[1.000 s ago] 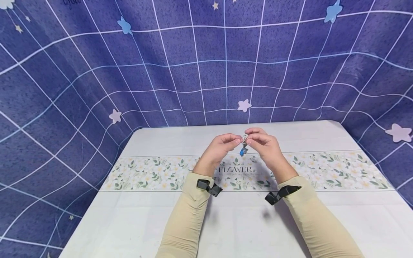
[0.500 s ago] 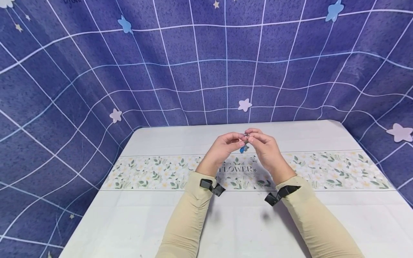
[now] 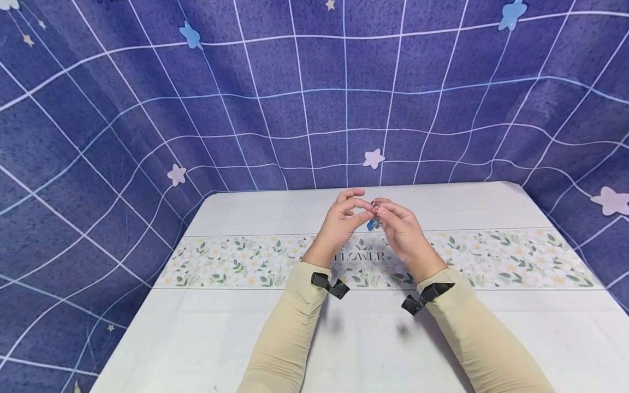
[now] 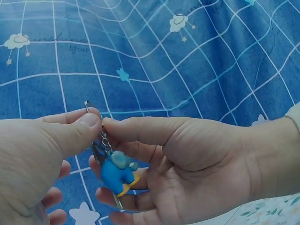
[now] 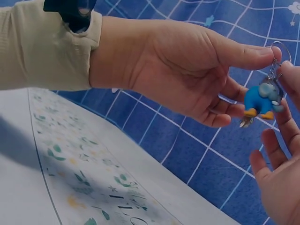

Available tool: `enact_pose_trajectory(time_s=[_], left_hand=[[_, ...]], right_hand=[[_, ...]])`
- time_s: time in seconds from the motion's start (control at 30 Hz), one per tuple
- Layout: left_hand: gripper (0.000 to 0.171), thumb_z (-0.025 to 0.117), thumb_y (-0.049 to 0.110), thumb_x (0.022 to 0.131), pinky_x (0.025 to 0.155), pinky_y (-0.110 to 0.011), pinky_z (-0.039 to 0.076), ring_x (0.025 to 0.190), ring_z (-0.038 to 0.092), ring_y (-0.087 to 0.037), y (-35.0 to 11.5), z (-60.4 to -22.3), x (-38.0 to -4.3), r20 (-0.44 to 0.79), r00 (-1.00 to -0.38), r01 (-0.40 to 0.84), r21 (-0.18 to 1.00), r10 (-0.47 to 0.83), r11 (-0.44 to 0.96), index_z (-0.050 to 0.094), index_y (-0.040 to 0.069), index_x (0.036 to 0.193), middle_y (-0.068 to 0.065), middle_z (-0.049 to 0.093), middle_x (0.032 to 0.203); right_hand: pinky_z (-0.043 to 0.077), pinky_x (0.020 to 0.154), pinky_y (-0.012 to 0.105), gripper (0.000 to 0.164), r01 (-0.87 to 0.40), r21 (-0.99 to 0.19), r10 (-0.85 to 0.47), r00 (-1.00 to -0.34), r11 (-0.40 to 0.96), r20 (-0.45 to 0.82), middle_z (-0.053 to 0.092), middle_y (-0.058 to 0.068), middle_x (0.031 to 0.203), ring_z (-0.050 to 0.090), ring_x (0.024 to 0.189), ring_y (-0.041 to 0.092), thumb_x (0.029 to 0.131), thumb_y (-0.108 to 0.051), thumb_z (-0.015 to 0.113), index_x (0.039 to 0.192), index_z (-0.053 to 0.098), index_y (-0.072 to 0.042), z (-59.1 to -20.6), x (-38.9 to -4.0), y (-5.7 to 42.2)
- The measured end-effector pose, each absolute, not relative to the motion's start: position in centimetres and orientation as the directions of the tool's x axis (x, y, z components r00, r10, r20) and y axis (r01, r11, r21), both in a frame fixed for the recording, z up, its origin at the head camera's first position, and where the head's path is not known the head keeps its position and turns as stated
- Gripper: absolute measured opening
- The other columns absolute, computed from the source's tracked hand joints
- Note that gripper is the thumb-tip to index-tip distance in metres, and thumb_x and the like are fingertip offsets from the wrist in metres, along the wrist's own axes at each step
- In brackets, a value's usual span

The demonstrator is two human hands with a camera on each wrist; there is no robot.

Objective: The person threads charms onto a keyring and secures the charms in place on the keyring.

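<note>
A keychain is held up between both hands over the table, with a blue cartoon figurine (image 4: 112, 174) on a short metal chain (image 4: 104, 139). The figurine has a grey head and yellow feet. Thumb and forefinger of the left hand (image 3: 339, 224) pinch the keychain near its metal split ring (image 5: 287, 48); its other fingers are spread. My right hand (image 3: 404, 236) pinches the same part from the other side, fingertips right against the left ones. Behind the figurine hangs a metal key (image 5: 246, 122), mostly hidden by it.
A white table cover (image 3: 216, 327) with a floral band (image 3: 255, 265) lettered FLOWER lies under the hands. A blue-purple curtain (image 3: 270, 114) with a grid and stars hangs behind and beside the table. Black wrist mounts (image 3: 330, 285) sit on both beige sleeves.
The left hand has shifted slightly right, closer to the right hand, and its rear fingers have lifted and spread. The figurine hangs slightly higher, and fingers now cover more of the ring.
</note>
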State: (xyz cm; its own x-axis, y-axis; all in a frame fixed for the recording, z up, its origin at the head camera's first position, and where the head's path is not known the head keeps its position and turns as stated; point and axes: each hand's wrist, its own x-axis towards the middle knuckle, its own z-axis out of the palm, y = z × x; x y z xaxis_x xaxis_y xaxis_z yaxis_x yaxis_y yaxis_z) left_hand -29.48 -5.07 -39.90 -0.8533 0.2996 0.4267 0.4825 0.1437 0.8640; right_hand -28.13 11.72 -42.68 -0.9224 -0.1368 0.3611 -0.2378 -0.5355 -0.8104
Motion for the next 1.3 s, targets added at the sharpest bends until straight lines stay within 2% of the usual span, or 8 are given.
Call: enact_pose_trajectory(time_s=[0.27,0.43,0.6,0.67,0.73,0.87,1.1,1.3], left_hand=[[0.011,0.072,0.014,0.094,0.103,-0.046,0.032,0.134,0.033,-0.029,-5.3,-39.7,-29.3,0.478,-0.835,0.537,0.816,0.271,0.216,0.074,0.005,0.099,-0.006,0.048,0.143],[0.012,0.072,0.016,0.095,0.111,-0.052,0.029,0.136,0.029,-0.027,-5.6,-39.4,-29.1,0.463,-0.843,0.527,0.813,0.274,0.247,0.074,0.005,0.1,-0.004,0.046,0.144],[0.013,0.072,0.017,0.095,0.11,-0.052,0.031,0.137,0.027,-0.027,-5.8,-39.1,-29.0,0.439,-0.846,0.519,0.808,0.302,0.279,0.075,0.005,0.101,-0.005,0.046,0.144],[0.013,0.071,0.017,0.096,0.11,-0.051,0.032,0.136,0.028,-0.028,-5.9,-39.0,-29.0,0.431,-0.844,0.521,0.802,0.319,0.294,0.075,0.005,0.101,-0.005,0.046,0.142],[0.013,0.071,0.017,0.096,0.109,-0.051,0.033,0.134,0.029,-0.028,-6.0,-38.8,-29.0,0.422,-0.842,0.522,0.794,0.336,0.311,0.075,0.005,0.101,-0.006,0.047,0.14],[0.013,0.069,0.017,0.097,0.109,-0.049,0.032,0.13,0.032,-0.028,-6.0,-38.6,-29.0,0.383,-0.846,0.509,0.788,0.371,0.346,0.076,0.006,0.1,-0.006,0.048,0.135],[0.017,0.066,0.02,0.099,0.105,-0.05,0.035,0.128,0.033,-0.028,-6.2,-38.3,-28.8,0.3,-0.858,0.463,0.804,0.418,0.374,0.076,0.006,0.103,-0.006,0.048,0.133],[0.015,0.067,0.021,0.099,0.104,-0.046,0.036,0.123,0.036,-0.024,-6.4,-38.2,-28.7,0.275,-0.857,0.453,0.805,0.435,0.383,0.076,0.01,0.102,-0.002,0.049,0.125]], right_hand=[[0.039,0.105,0.033,0.035,-0.272,-0.883,-0.096,-0.939,-0.383,0.33,0.062,-0.005,0.114,0.051,0.12,0.016,0.101,-0.002,0.058,0.088,0.078,-0.027,-42.6,-28.2,11.9],[0.043,0.101,0.032,0.034,-0.34,-0.899,-0.015,-0.934,-0.276,0.358,0.064,-0.004,0.111,0.054,0.116,0.017,0.097,0.002,0.061,0.087,0.077,-0.025,-42.4,-28.5,12.1],[0.048,0.097,0.027,0.008,-0.421,-0.889,0.042,-0.907,-0.18,0.42,0.063,-0.002,0.111,0.055,0.115,0.017,0.095,0.002,0.066,0.096,0.072,0.007,-42.1,-28.6,12.4],[0.049,0.097,0.025,0.015,-0.454,-0.877,0.054,-0.89,-0.159,0.452,0.063,-0.001,0.11,0.056,0.114,0.017,0.095,0.005,0.065,0.102,0.065,0.018,-41.9,-28.6,12.5],[0.049,0.096,0.024,0.017,-0.483,-0.864,0.059,-0.876,-0.142,0.479,0.062,-0.001,0.109,0.056,0.113,0.016,0.094,0.008,0.065,0.103,0.062,0.022,-41.8,-28.6,12.6],[0.047,0.096,0.023,0.012,-0.534,-0.842,0.052,-0.845,-0.07,0.532,0.061,0.005,0.108,0.056,0.11,0.013,0.091,0.012,0.066,0.099,0.065,0.021,-41.7,-28.7,12.8],[0.04,0.104,0.025,0.009,-0.584,-0.809,-0.001,-0.811,0.072,0.585,0.058,0.029,0.113,0.054,0.111,0.015,0.09,0.013,0.066,0.098,0.069,0.016,-40.4,-27.5,12.7],[0.041,0.102,0.024,0.008,-0.631,-0.771,-0.046,-0.775,0.086,0.63,0.057,0.033,0.111,0.054,0.11,0.022,0.087,0.016,0.067,0.095,0.069,0.017,-39.3,-26.5,12.7]])
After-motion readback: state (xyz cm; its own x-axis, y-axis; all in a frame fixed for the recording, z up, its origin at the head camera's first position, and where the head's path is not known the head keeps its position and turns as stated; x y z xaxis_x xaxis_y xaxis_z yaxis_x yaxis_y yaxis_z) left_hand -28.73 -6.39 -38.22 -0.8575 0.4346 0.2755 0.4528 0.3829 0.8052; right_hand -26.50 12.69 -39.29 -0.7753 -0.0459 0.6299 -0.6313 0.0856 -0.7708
